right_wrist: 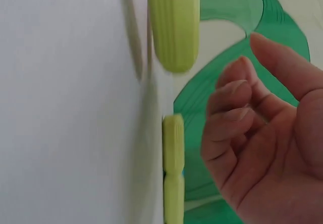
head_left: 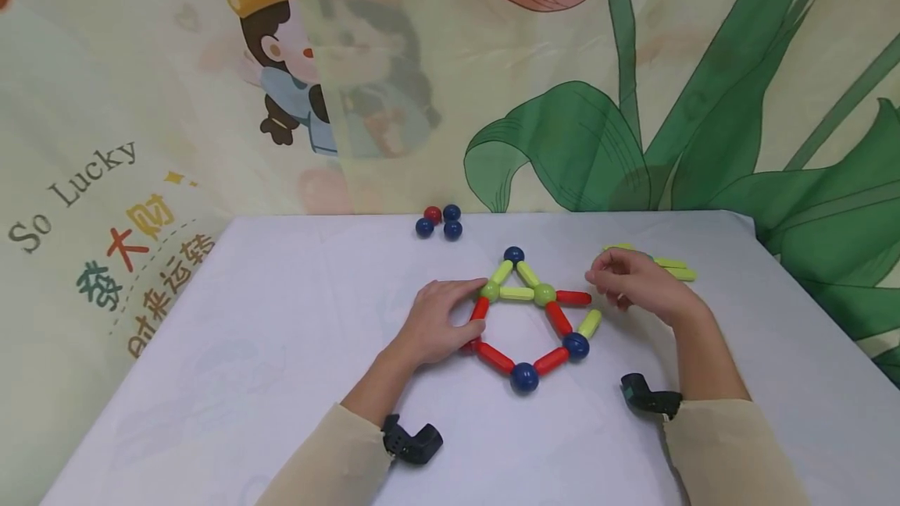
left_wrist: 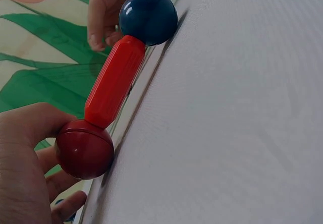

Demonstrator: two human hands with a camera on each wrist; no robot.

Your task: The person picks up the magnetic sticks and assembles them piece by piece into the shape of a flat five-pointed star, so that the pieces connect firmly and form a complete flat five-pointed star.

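Note:
A frame of magnetic rods and balls lies on the table, with a green triangle topped by a blue ball (head_left: 515, 255) and a ring of red rods (head_left: 495, 358) below. My left hand (head_left: 439, 322) holds its left side, index finger at a green ball (head_left: 489, 291) and thumb over the red side. In the left wrist view, that thumb meets a red ball (left_wrist: 84, 151). My right hand (head_left: 643, 283), fingers loosely bent with nothing in them, hovers beside a red rod (head_left: 574, 298) pointing right. A green rod (head_left: 591, 324) juts from the right-hand blue ball (head_left: 576, 347).
Several loose green rods (head_left: 678, 272) lie behind the right hand, partly covered by it. Toward the table's back edge sits a cluster of blue balls (head_left: 453, 230) with one red ball (head_left: 432, 215). A printed cloth (head_left: 394, 178) hangs behind the white table (head_left: 281, 381).

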